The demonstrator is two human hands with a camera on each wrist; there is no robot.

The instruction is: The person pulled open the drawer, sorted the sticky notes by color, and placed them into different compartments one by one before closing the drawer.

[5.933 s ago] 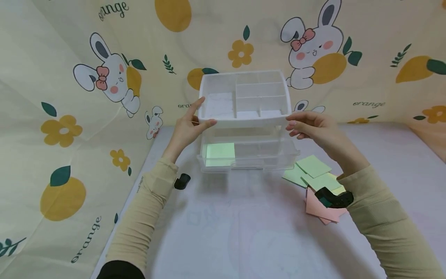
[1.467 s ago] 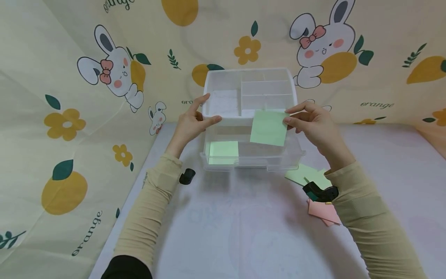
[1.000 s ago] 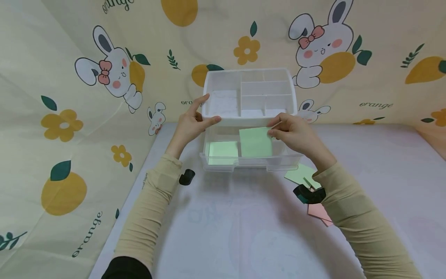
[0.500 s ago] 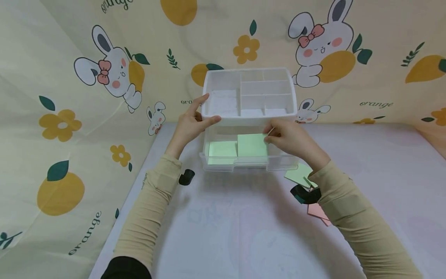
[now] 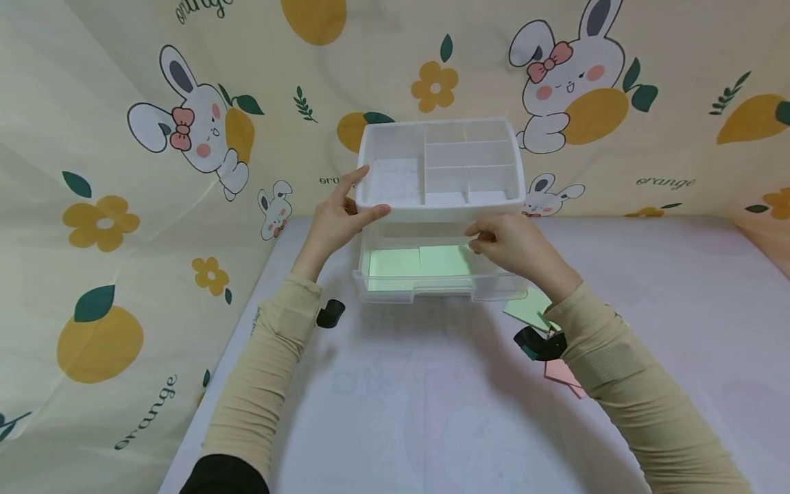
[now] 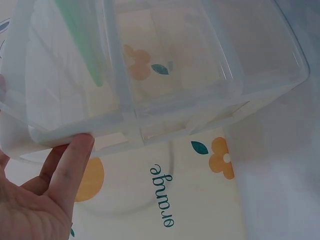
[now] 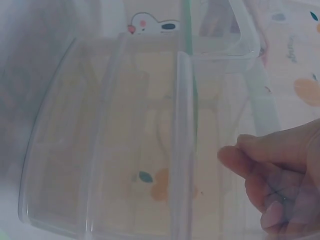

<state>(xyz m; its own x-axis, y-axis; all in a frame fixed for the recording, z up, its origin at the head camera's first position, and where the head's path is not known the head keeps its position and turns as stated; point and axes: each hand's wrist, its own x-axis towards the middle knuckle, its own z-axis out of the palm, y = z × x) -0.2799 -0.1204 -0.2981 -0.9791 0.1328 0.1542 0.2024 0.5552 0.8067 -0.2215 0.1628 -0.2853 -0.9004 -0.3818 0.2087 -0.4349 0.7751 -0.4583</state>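
A plastic storage box stands at the back of the table, with a white compartment tray [image 5: 432, 213] on top and a clear drawer [image 5: 441, 291] below it. My left hand [image 5: 336, 230] grips the tray's left front corner between thumb and fingers. Two green paper squares, the left one [image 5: 393, 266] and the right one [image 5: 443, 261], lie side by side in the drawer. Just above the drawer's right part is my right hand [image 5: 515, 248], fingers loosely curled. In the right wrist view its thumb and forefinger [image 7: 232, 159] are close together, with no paper between them.
On the table right of the box lie loose green papers [image 5: 529, 309] and pink papers [image 5: 563, 376], partly covered by my right forearm and its black wrist camera [image 5: 540, 344]. Behind the box hangs a cream cloth [image 5: 382, 75] with rabbits and oranges.
My right hand carried a green paper square left and down into the drawer beside the other one, then let it go. My left hand kept its hold on the tray.
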